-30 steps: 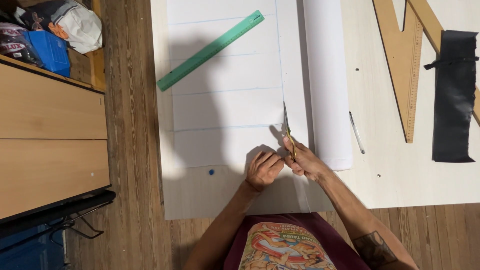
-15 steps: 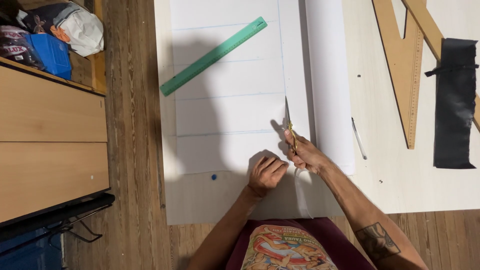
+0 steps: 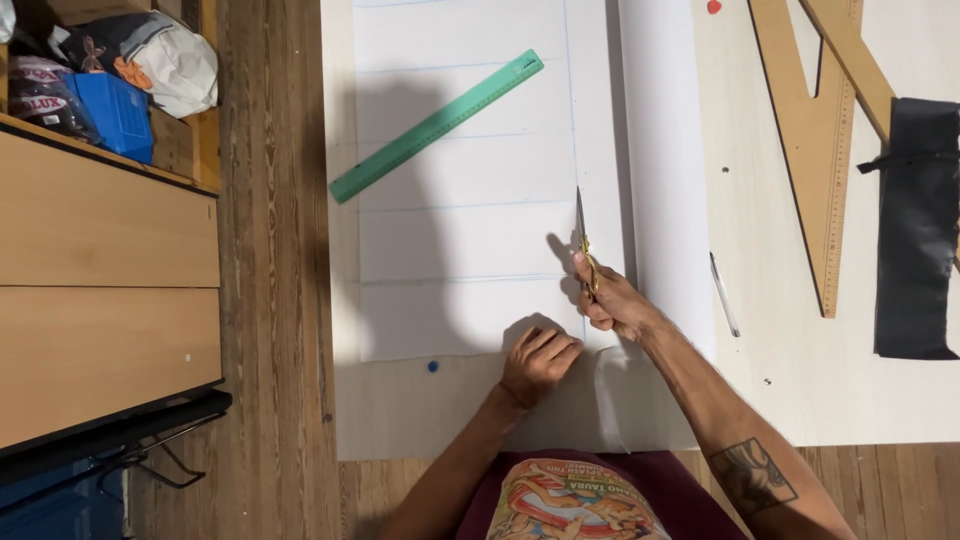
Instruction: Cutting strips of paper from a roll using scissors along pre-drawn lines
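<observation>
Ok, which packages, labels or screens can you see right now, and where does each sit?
Dark printed packet: top left shelf corner, crumpled, dark with pink and white print.
Blue box: beside that packet, squarish, plain blue.
White bag: behind the box, bundled, white and grey with an orange patch.
No screens or signs.

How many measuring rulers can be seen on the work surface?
2: a green ruler lying diagonally on the white paper, and a wooden ruler at upper right. Others may lie outside the view.

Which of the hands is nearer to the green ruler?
Left. The left hand presses the white paper below the green ruler; the right hand, holding scissors, sits farther right.
</observation>
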